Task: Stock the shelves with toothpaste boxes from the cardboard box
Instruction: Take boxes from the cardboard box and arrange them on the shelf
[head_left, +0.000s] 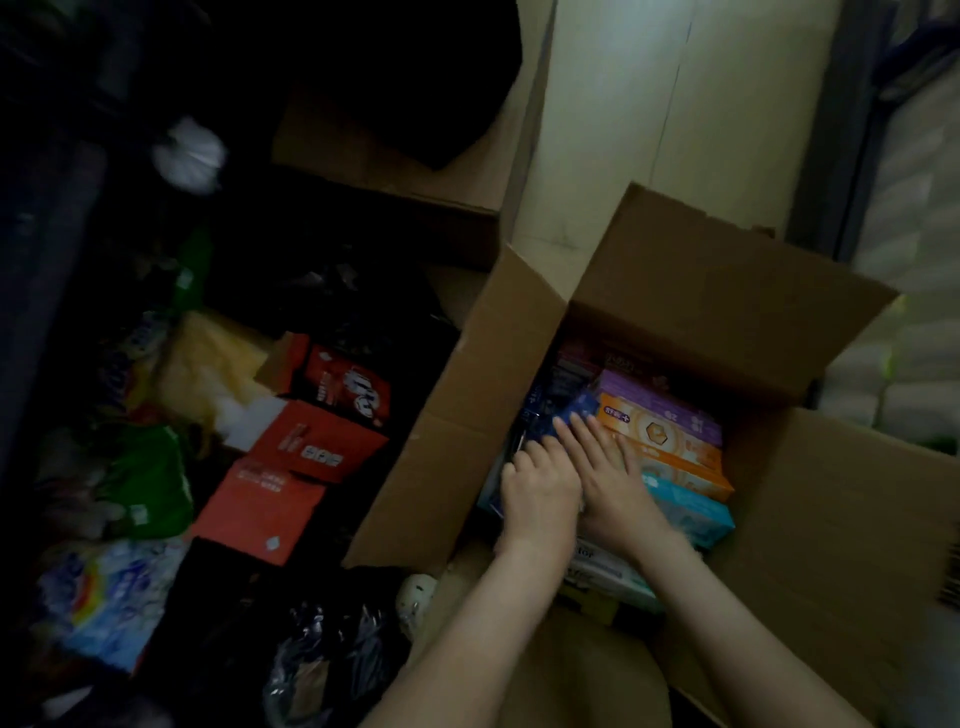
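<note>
Presently, toothpaste boxes (670, 431) are packed flat inside the cardboard box (701, 291). The left hand (540, 491) is curled over a dark blue box (579, 405) (probably prying it loose); the right hand (608, 475) is laid flat, fingers straight, steadying neighbours.

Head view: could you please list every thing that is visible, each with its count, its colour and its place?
cardboard box: one, brown, open, right of centre.
toothpaste boxes: several, purple, orange, light blue, dark blue, inside the cardboard box.
red boxes: three, red, left of the cardboard box.
green packet: one, green, far left.
black bag: one, black, bottom centre.
second carton: one, brown, top centre.
left hand: one, inside the cardboard box, fingers curled.
right hand: one, flat on the toothpaste boxes.
</note>
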